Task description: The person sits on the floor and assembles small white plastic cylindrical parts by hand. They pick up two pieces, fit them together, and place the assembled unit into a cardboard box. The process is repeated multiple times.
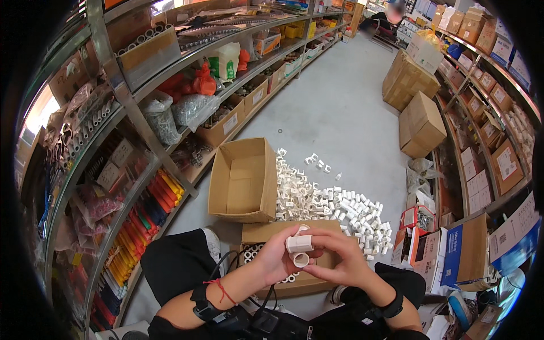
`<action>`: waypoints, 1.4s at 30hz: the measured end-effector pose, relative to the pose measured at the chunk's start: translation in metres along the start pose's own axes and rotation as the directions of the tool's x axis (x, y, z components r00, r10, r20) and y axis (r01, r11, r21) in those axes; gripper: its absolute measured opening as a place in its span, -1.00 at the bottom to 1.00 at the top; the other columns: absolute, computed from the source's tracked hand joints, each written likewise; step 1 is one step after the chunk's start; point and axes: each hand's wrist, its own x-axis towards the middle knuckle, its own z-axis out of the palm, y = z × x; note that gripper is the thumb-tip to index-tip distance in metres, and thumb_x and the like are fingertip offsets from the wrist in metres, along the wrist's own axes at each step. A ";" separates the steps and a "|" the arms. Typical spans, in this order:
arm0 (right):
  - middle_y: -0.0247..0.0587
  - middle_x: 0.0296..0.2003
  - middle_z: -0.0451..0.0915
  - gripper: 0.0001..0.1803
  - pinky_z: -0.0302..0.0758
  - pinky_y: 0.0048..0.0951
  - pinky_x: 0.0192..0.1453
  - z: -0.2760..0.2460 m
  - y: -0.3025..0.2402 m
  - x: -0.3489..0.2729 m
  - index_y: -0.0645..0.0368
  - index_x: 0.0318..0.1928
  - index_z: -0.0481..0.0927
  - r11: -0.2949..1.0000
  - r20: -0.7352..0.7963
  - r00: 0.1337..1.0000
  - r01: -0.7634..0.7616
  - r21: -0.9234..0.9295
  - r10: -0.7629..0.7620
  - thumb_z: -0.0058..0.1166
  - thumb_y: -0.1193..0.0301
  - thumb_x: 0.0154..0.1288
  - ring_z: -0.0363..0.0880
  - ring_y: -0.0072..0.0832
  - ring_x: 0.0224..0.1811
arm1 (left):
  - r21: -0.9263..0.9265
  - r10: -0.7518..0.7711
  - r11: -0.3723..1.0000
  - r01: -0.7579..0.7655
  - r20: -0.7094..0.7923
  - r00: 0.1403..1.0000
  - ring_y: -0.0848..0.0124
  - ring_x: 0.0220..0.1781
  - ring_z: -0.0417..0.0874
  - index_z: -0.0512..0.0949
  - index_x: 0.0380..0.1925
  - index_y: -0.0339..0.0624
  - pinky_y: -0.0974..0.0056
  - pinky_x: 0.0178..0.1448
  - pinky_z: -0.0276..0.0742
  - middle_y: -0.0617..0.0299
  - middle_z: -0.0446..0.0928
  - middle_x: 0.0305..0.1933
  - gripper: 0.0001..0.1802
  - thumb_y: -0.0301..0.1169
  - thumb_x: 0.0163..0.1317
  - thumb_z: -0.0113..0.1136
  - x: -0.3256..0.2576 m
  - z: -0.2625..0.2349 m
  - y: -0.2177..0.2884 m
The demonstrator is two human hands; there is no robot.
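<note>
White plastic pipework [299, 244], smooth, round-mouthed, grasped by both hands [273, 258] [348, 260] above cardboard box [258, 233].

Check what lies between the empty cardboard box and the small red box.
Head view: a pile of white plastic fittings beside the empty cardboard box, then a strip of bare floor before the small red box.

On my feed I see a grey flr [340, 102] w/ metal shelving [117, 73] along its L edge, more shelves [496, 203] along its R edge, & bright light [42, 118] far L.

Nearest carton [309, 288] partly hidden
</note>
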 end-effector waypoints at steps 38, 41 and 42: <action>-0.21 -0.23 0.54 -0.69 0.28 -0.44 0.00 -0.010 0.003 0.000 0.27 -0.20 0.50 0.985 -0.226 0.970 0.059 -0.160 -0.095 0.08 0.66 -0.06 0.42 -0.38 -0.14 | 0.228 0.155 0.961 -0.155 0.016 0.988 0.63 -0.38 0.39 0.36 -0.18 -0.05 0.53 -0.48 0.35 0.39 0.35 -0.35 -0.62 -0.20 0.06 0.23 0.000 -0.001 0.000; -0.18 -0.18 0.52 -0.62 0.33 -0.43 -0.04 -0.011 0.004 -0.001 0.25 -0.15 0.49 0.969 -0.217 0.967 0.085 -0.232 -0.136 0.11 0.66 -0.09 0.43 -0.37 -0.14 | 0.217 0.142 0.966 -0.140 0.004 0.990 0.64 -0.41 0.36 0.36 -0.22 -0.05 0.53 -0.49 0.34 0.40 0.35 -0.37 -0.64 -0.19 0.05 0.23 0.000 0.001 0.001; -0.16 -0.15 0.51 -0.59 0.36 -0.43 -0.05 -0.011 0.004 -0.001 0.25 -0.13 0.49 0.960 -0.208 0.966 0.098 -0.263 -0.156 0.12 0.66 -0.10 0.44 -0.36 -0.13 | 0.211 0.138 0.968 -0.133 -0.007 0.990 0.65 -0.42 0.36 0.37 -0.23 -0.06 0.53 -0.49 0.34 0.40 0.34 -0.37 -0.64 -0.19 0.05 0.23 0.000 0.001 0.002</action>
